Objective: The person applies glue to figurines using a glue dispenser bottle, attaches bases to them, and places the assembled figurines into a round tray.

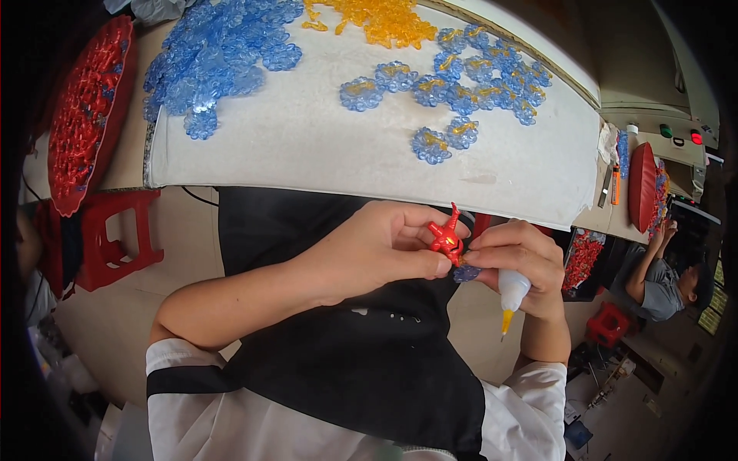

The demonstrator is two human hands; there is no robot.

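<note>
Between the thumb and fingers of my left hand [384,250] is a small glossy red plastic figure [446,242], with a thin spike pointing up. My right hand [526,261] meets it from the right, its fingertips pinching a small dark purple-blue piece [466,273] at the figure's lower edge. Tucked in the same right hand is a white squeeze bottle [513,286] with a yellow needle tip [506,323] pointing down. Both hands are above my lap, just off the near edge of the white-covered table [307,146].
Across the table lie a heap of clear blue flower-shaped pieces [223,54], a yellow pile [384,23] and several blue flowers with yellow parts [461,96]. A red tray [92,123] of red parts stands left, above a red stool [119,238]. Another person [661,280] sits far right.
</note>
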